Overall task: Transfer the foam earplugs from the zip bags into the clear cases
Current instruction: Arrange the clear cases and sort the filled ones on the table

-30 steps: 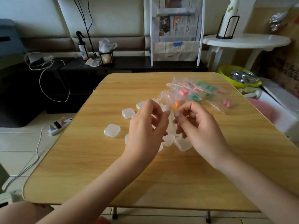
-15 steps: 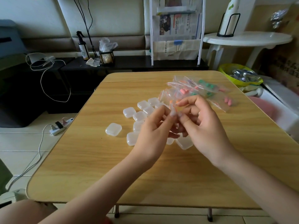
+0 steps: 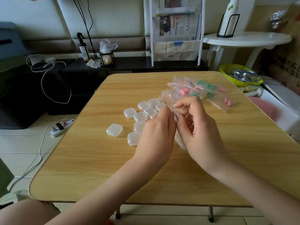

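Both hands dropped a bit lower over the desk, left hand and right hand together pinching one zip bag, so it's probably about opened, cases at 10 o'clock, none visibly filled yet.

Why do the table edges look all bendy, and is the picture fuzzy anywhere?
Head view: the wide-angle lens bows the wooden table edges outward. The clear cases look sharp. The zip bags catch soft glare. Both hands, left hand and right hand, look slightly soft.
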Action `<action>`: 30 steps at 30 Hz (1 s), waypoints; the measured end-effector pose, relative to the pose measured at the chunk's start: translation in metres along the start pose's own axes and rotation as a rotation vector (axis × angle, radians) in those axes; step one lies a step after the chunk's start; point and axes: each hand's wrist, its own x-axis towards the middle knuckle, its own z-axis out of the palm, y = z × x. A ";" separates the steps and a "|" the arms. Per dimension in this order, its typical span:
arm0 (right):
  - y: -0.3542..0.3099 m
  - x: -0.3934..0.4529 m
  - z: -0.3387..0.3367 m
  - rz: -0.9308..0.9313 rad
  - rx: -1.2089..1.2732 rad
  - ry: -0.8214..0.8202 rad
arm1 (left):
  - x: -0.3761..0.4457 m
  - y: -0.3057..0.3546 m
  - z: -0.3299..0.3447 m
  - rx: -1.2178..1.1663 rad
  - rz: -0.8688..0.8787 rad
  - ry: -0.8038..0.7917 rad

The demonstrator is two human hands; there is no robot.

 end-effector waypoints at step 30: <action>0.007 0.010 -0.014 -0.146 -0.536 -0.173 | 0.008 -0.005 -0.011 0.243 0.100 0.066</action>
